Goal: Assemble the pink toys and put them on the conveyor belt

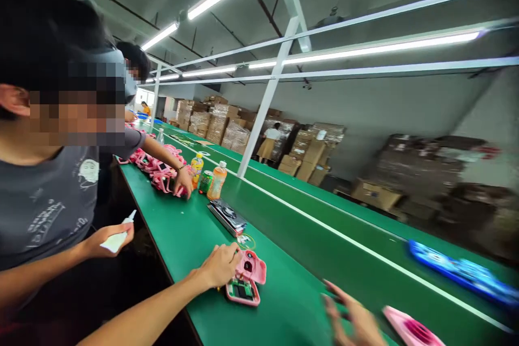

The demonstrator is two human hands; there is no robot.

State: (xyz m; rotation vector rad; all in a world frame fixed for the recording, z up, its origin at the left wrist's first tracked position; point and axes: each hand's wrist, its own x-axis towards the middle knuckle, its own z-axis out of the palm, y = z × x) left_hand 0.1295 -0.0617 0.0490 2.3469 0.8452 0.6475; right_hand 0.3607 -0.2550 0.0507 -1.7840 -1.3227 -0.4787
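My left hand [221, 265] has its fingers curled over a pink toy camera housing [251, 267], gripping its left edge. The upper shell shows two dark round openings. It sits askew over the lower half [243, 293], where a green circuit board is exposed. At the lower right, my right hand [352, 316] is open and somewhat blurred, its fingers apart over the green surface. To the right of that hand is a pink piece [413, 328] with a magenta round part, cut off by the frame's bottom edge.
A co-worker at left holds a white tube [117, 238]; a hand [184, 181] reaches into piled pink parts [158, 167]. Bottles [217, 181], a green can [205, 181] and a dark flat stack [227, 216] stand beyond. A blurred blue item [462, 270] lies at right; a white post [267, 102] rises mid-bench.
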